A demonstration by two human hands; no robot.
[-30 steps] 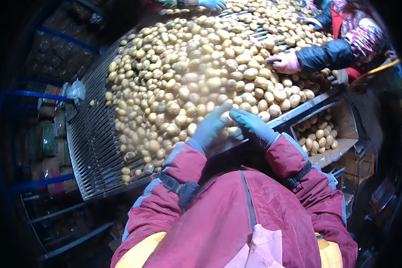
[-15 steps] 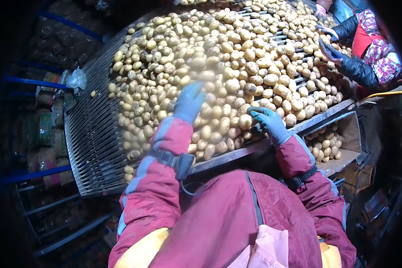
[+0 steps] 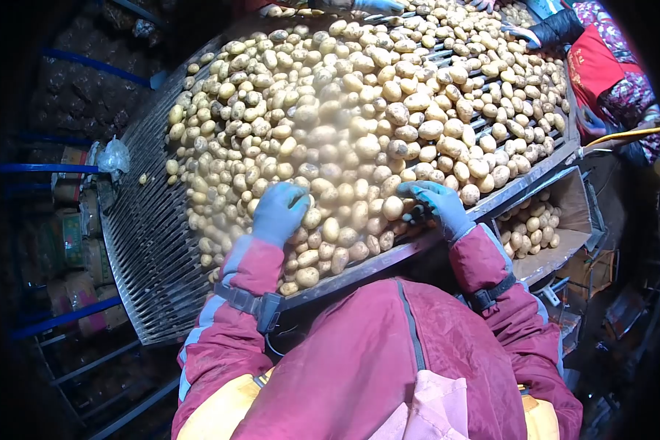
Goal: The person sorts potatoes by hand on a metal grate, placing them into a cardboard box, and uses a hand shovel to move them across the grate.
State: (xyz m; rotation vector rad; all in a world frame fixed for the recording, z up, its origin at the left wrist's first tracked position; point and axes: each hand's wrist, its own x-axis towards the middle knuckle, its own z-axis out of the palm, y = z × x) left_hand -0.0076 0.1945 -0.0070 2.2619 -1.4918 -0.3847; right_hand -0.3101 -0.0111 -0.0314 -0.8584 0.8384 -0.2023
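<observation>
My left hand, in a blue-green glove, rests at the near edge of a wide heap of potatoes. Its fingers are loosely bent and slightly apart beside a potato, and I see nothing held. To the right, my right hand, in a similar glove with dark fingertips, hovers over the near rim with thumb and fingers spread. A single potato lies just left of its fingertips, apart from the grip. Beneath the potatoes is a slatted metal sorting table; smears blur the middle of the view.
A raised metal rim borders the table in front of me. Below it at the right stands an open carton containing potatoes. Another person's gloved hand is at the far right, and a blue-sleeved arm reaches in at the top. A yellow cable runs right.
My left hand has drawn back toward me and leftward over the potatoes. My right hand stays nearly in place. The co-worker at right has pulled one hand back, and an arm has appeared at the top.
</observation>
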